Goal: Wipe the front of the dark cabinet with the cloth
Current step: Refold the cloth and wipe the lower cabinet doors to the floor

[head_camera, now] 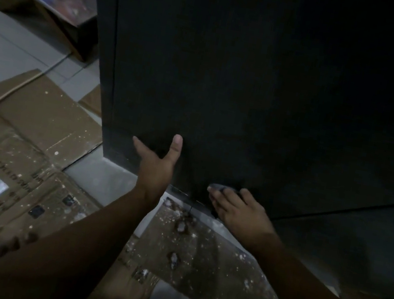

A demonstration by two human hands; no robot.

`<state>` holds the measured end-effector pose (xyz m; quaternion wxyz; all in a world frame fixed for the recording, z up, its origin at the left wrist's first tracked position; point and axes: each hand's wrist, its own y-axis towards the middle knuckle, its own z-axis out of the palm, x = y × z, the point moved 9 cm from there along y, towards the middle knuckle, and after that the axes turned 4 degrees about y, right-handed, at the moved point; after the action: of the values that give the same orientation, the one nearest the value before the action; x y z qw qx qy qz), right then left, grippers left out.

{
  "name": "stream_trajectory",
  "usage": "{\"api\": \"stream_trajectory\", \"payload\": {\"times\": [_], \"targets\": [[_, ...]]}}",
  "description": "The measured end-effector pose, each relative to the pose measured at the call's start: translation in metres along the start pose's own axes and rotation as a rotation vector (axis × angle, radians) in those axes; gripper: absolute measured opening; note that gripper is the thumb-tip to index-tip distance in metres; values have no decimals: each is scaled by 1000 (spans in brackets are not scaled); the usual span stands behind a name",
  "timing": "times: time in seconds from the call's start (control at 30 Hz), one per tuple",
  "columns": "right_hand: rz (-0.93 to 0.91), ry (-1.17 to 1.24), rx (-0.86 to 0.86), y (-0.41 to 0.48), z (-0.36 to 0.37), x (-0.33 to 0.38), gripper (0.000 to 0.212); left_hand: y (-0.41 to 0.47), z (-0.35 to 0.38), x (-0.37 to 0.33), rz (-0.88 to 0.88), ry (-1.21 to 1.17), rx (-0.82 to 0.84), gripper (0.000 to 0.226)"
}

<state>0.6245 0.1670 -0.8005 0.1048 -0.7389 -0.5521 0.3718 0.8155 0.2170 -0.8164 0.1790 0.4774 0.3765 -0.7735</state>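
Wiping of the dark cabinet [255, 80], viewed from the head camera. The cabinet front is seen as a tall, matt black panel by which most of the view is filled. The cloth [222, 188] is found at the very bottom of that panel, right of centre. Only a small grey strip of it is shown, the rest being covered by the right hand [235, 209]. The fingers [216, 195] of that hand are laid nearly straight and close together over the cloth, which is pressed against the panel. The left hand [158, 166] is held by the lower left corner of the front, thumb and fingers spread wide, with nothing gripped. Whether the panel is touched by it cannot be told.

Progress is judged to be at a low pass, since the cloth is placed at the foot of the front. No line between wiped and unwiped surface is revealed in the dim light, so the share left cannot be fixed. The lower left corner is judged possibly outstanding.

Containers: the cabinet is shown closed, and its contents are hidden. Flattened cardboard [20, 144], speckled with pale spots, is spread on the floor [6, 44] at left. Nothing is held in it.
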Motion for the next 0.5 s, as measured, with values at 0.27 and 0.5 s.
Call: {"api": "stream_trajectory", "payload": {"times": [0.27, 0.5], "targets": [[-84, -154, 211, -32, 62, -13, 61, -5, 3, 2, -48, -37, 37, 106], [70, 33, 385, -1, 124, 14, 44, 0, 2, 10, -7, 0, 30, 121]]}}
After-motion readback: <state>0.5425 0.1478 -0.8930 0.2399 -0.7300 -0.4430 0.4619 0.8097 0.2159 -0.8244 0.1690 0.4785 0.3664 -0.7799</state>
